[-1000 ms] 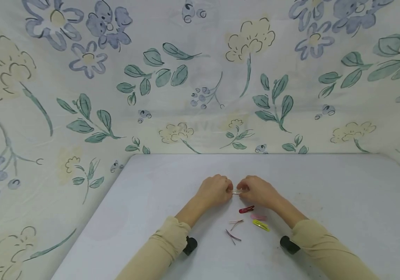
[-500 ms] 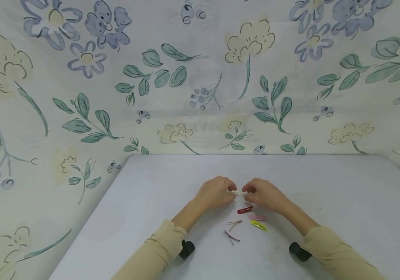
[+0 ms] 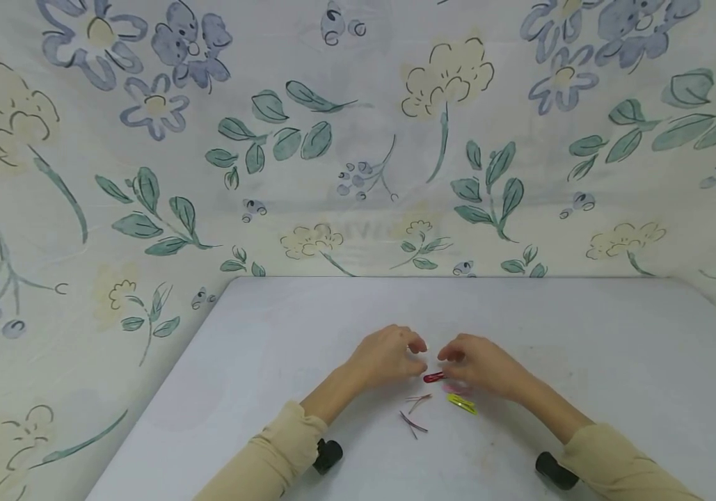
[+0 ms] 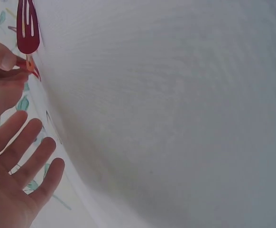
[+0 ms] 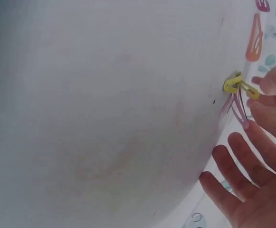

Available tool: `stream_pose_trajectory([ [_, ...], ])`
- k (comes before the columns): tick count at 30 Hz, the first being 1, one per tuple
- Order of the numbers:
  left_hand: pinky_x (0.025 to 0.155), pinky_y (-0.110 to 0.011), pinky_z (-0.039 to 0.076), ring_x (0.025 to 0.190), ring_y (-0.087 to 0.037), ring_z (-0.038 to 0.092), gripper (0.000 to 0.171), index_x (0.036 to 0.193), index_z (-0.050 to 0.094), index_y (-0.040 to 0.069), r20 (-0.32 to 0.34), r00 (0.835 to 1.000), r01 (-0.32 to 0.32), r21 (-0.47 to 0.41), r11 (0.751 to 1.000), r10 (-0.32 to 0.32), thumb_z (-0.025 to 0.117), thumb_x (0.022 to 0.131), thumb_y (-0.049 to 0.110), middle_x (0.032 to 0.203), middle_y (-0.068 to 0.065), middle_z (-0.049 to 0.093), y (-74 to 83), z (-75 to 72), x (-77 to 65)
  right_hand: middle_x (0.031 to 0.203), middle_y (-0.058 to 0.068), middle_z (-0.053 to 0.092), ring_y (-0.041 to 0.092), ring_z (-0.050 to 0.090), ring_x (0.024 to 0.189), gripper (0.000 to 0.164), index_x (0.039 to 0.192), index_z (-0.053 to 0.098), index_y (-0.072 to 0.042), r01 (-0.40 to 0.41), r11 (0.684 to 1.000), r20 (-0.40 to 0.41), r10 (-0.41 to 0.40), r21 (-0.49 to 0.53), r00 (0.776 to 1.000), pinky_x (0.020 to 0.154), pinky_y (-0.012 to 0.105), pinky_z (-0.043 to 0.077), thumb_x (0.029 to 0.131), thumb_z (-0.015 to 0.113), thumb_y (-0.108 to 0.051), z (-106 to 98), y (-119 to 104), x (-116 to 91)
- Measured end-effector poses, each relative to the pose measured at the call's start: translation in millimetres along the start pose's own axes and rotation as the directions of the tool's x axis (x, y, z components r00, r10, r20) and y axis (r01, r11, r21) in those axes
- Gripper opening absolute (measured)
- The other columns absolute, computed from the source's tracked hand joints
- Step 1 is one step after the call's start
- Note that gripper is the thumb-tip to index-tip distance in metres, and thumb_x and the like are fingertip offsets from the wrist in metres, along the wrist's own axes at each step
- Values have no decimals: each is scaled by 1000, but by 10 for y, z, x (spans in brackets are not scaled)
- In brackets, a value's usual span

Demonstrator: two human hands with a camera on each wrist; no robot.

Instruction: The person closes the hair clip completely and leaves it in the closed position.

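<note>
In the head view my left hand (image 3: 387, 356) has its thumb and fingers apart, with a small pale bit behind the fingertips. My right hand (image 3: 488, 363) faces it, thumb over the near end of a red snap hair clip (image 3: 433, 377). The left wrist view has the left fingers (image 4: 29, 161) loosely spread; in the right wrist view the right fingers (image 5: 242, 166) are spread too. A pink clip (image 3: 456, 388) lies partly under the right hand, beside a yellow clip (image 3: 462, 403). Nearer the body lie an orange clip (image 3: 420, 399) and a dark red clip (image 3: 413, 423).
The white tabletop (image 3: 270, 362) carries the clips in a loose group between the arms. A flowered cloth (image 3: 358, 139) hangs behind and to the left. Black wrist cameras (image 3: 329, 456) hang under both sleeves.
The white clip held between both hands a second ago has been let go and is now mostly hidden. Both hands come toward the body, the right one to the red clip.
</note>
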State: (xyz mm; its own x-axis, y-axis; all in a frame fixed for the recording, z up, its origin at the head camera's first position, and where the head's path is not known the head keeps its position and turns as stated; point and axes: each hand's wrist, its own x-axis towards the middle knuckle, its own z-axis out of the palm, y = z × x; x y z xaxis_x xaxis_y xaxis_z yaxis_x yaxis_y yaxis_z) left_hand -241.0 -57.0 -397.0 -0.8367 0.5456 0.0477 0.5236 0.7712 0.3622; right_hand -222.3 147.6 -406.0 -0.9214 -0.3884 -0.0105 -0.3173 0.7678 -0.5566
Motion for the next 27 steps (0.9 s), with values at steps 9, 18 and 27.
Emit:
stream_pose_trajectory([
  [9,90,-29,50,106,-14,61,25,106,76,17,33,999,-31,6,999,31,75,83,26,107,6,71,50,62,-7,89,-7,64,12,57,87,19,101,74,-9,44,999,37,-44,-2,998,83,34,52,82,77,-11,2,46,-14],
  [18,82,-27,49,97,-14,58,20,99,77,20,34,996,-83,113,990,80,74,82,30,99,7,68,97,106,-16,86,-8,60,12,53,87,9,90,77,-14,46,996,26,-44,-74,999,81,35,50,82,76,-10,49,23,-24],
  [27,74,-26,46,92,-12,55,13,92,78,25,29,995,-99,184,978,95,74,82,31,97,8,65,110,157,-14,86,-9,59,13,53,89,9,92,77,-14,64,993,3,-64,-100,998,80,35,50,86,72,-9,67,4,-64],
])
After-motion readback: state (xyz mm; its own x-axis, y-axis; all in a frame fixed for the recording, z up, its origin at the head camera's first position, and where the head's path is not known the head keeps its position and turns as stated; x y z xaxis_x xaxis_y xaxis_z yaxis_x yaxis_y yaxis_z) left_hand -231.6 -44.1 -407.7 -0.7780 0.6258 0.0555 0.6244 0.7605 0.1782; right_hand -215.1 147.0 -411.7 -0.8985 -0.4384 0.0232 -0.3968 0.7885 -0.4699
